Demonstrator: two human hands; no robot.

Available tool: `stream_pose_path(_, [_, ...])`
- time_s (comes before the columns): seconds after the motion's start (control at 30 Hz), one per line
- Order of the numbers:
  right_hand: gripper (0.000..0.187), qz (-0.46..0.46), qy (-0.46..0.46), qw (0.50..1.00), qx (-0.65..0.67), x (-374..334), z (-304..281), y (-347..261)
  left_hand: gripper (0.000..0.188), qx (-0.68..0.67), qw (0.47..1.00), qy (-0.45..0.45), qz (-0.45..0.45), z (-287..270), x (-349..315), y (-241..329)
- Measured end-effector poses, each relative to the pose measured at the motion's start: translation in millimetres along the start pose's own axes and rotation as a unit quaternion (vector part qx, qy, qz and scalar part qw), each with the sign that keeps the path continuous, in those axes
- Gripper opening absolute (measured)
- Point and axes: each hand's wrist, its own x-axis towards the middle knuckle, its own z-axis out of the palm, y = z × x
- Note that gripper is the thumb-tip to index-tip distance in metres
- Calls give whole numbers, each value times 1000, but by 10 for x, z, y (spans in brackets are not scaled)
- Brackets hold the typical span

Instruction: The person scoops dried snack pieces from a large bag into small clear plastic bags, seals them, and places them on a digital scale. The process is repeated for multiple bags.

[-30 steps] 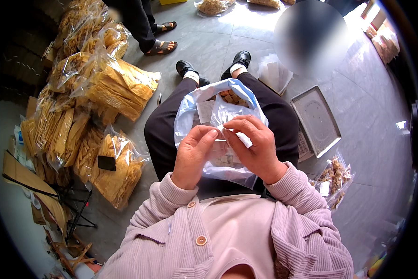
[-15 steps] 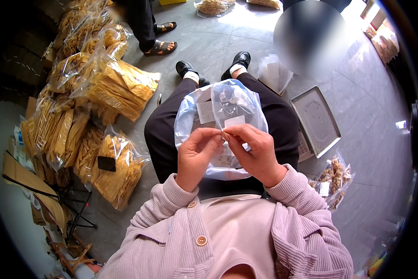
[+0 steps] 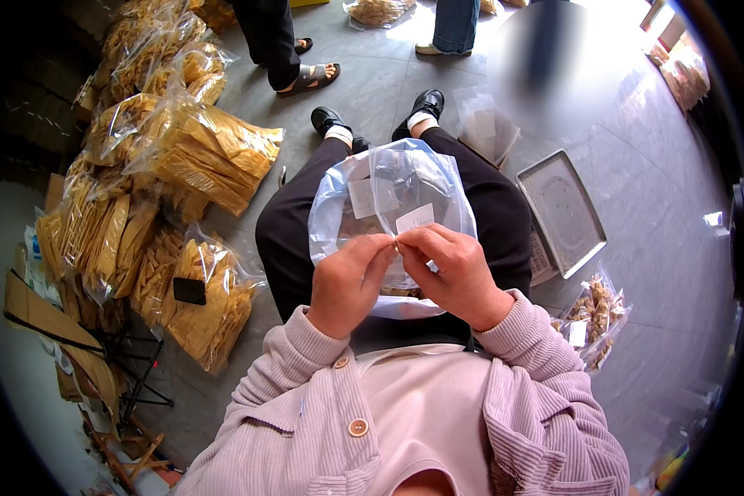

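On my lap lies a large translucent bluish-white plastic bag (image 3: 325,208), its mouth spread wide. A clear plastic bag (image 3: 398,183) with a white label (image 3: 415,217) lies over it, and another pale label shows to its left. My left hand (image 3: 347,277) and my right hand (image 3: 450,269) meet above the bags with thumbs and forefingers closed in a pinch. Between the fingertips is the edge of the clear bag, though the exact spot is small and partly hidden. Some brown contents show low in the large bag, below my hands.
Clear bags of yellow-brown dried sheets (image 3: 215,157) pile up at left, with a black phone (image 3: 189,291) on one. At right lie a metal tray (image 3: 560,215) and a bag of brown dried pieces (image 3: 593,318). A person in sandals (image 3: 312,78) and another in jeans (image 3: 454,25) stand ahead.
My hands stay pinched together, with the left turned slightly. The clear bag's label has shifted a little. The sandalled person has moved right, and jeans-clad legs now show at the top.
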Motion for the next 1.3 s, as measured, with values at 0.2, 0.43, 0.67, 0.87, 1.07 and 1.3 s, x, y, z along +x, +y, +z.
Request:
stream_pose_path(0.2, [14,46,2,998,30,-29,26,-3,13,-24,1000,2,-12,29,-27,-17])
stream_pose_path(0.43, [12,90,48,988,117,-28,61,-10,13,-165,981,12,-104,54,-46,-13])
stream_pose_path(0.67, [12,17,29,999,37,-38,50,25,13,-20,999,6,-34,37,-25,14])
stream_pose_path(0.87, [13,2,28,1000,-6,-56,73,17,14,28,999,18,-2,64,-30,20])
stream_pose_path(1.07, [15,59,53,994,72,-66,96,0,13,-96,993,24,-70,104,-49,2])
stream_pose_path(1.3, [15,92,83,986,110,-75,86,54,14,-218,965,19,-146,103,-50,-13])
